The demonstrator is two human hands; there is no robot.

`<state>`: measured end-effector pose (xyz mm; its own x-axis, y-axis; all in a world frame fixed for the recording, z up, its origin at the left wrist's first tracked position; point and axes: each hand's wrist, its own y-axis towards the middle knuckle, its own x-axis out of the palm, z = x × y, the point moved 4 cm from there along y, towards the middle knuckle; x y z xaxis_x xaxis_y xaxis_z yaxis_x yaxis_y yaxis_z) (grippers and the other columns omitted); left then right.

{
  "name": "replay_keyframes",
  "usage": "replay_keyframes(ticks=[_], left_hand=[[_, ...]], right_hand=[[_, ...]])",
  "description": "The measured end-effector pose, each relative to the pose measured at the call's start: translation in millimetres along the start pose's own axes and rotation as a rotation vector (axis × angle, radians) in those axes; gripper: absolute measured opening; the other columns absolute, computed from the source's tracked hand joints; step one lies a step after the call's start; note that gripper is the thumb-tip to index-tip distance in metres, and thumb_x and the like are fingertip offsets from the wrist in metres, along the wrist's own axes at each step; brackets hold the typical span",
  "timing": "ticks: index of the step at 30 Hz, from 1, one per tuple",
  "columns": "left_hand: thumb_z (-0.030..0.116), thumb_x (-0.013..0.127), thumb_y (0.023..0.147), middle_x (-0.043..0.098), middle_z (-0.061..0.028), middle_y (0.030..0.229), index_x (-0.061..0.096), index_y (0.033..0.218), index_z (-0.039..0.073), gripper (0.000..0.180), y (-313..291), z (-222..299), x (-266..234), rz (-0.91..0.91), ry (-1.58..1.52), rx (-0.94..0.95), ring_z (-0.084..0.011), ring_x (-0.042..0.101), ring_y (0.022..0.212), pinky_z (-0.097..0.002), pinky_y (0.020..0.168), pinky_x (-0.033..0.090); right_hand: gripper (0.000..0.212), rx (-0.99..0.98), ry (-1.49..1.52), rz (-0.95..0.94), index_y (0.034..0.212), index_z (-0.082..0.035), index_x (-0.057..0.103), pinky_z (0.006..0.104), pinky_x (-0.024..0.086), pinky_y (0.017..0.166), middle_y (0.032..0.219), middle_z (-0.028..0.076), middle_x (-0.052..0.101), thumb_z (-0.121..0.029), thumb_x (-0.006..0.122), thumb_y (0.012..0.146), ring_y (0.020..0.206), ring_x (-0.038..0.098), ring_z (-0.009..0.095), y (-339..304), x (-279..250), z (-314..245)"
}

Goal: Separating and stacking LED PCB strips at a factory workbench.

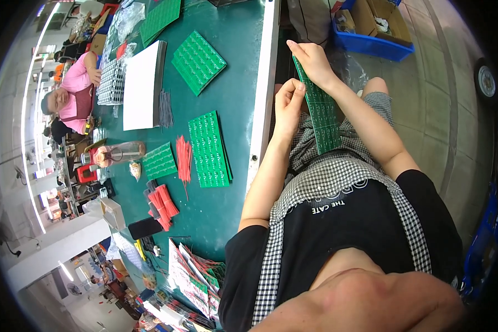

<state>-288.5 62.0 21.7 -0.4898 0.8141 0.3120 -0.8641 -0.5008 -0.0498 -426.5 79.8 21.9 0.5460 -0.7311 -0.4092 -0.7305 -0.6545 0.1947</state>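
Note:
My right hand point(314, 63) grips the upper end of a green circuit board panel point(322, 119), which is held tilted, nearly edge-on, above my lap. Beside the panel's left edge, my left hand point(289, 105) is closed with thumb and forefinger pinched together; whatever is between them is too small to make out. On the green table to the left lie a stack of similar panels point(207, 149), another stack point(198, 62) farther up, and a single panel point(159, 161). Bundles of red wires point(183, 160) and dark wires point(165, 109) lie among them.
A white block-like stack point(141, 86), a clear bottle point(124, 152), a black phone point(145, 228) and wired boards point(191, 271) occupy the table. Its pale edge point(263, 94) runs beside my left arm. A blue crate point(373, 44) with cardboard stands on the floor. A person in pink point(74, 94) sits opposite.

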Motion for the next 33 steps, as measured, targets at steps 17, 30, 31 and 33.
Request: replay_keyframes(ticks=[17, 30, 31, 33], left_hand=[[0.019, 0.052, 0.091, 0.038, 0.0061, 0.058, 0.046, 0.070, 0.007, 0.025, -14.7, -16.2, -11.3, -0.063, 0.045, -0.122, -0.0019, 0.033, 0.050, -0.0195, 0.045, 0.026], [0.012, 0.051, 0.090, 0.041, 0.0000, 0.061, 0.047, 0.080, 0.001, 0.015, -25.1, -1.0, -20.0, 0.019, 0.503, -0.002, -0.0071, 0.037, 0.056, -0.0236, 0.052, 0.034], [0.012, 0.051, 0.090, 0.041, 0.0000, 0.061, 0.047, 0.080, 0.001, 0.015, -24.6, -0.7, -20.0, 0.018, 0.503, -0.004, -0.0071, 0.037, 0.056, -0.0236, 0.052, 0.034], [0.011, 0.050, 0.090, 0.040, -0.0017, 0.060, 0.047, 0.082, 0.001, 0.014, -24.4, 2.5, -18.2, 0.021, 0.677, 0.022, -0.0087, 0.038, 0.056, -0.0251, 0.052, 0.035]], right_hand=[[0.052, 0.001, -0.176, 0.031, 0.062, -0.003, 0.058, 0.0446, 0.042, 0.056, 0.061, 0.017, 0.057, -0.043, 0.041, 0.090, 0.063, 0.057, 0.036, 1.4, -13.5, -6.4], [0.053, -0.006, -0.395, 0.134, 0.062, -0.002, 0.057, 0.0438, 0.042, 0.054, 0.059, 0.017, 0.055, -0.044, 0.041, 0.091, 0.061, 0.057, 0.037, 7.5, -9.3, 0.4], [0.053, -0.014, -0.449, 0.147, 0.062, -0.002, 0.057, 0.0435, 0.042, 0.054, 0.059, 0.017, 0.055, -0.044, 0.041, 0.091, 0.060, 0.056, 0.037, 7.5, -8.3, 2.0], [0.053, -0.021, -0.443, 0.145, 0.062, -0.002, 0.057, 0.0437, 0.042, 0.054, 0.059, 0.018, 0.055, -0.044, 0.041, 0.091, 0.060, 0.056, 0.037, 7.4, -9.8, 2.6]])
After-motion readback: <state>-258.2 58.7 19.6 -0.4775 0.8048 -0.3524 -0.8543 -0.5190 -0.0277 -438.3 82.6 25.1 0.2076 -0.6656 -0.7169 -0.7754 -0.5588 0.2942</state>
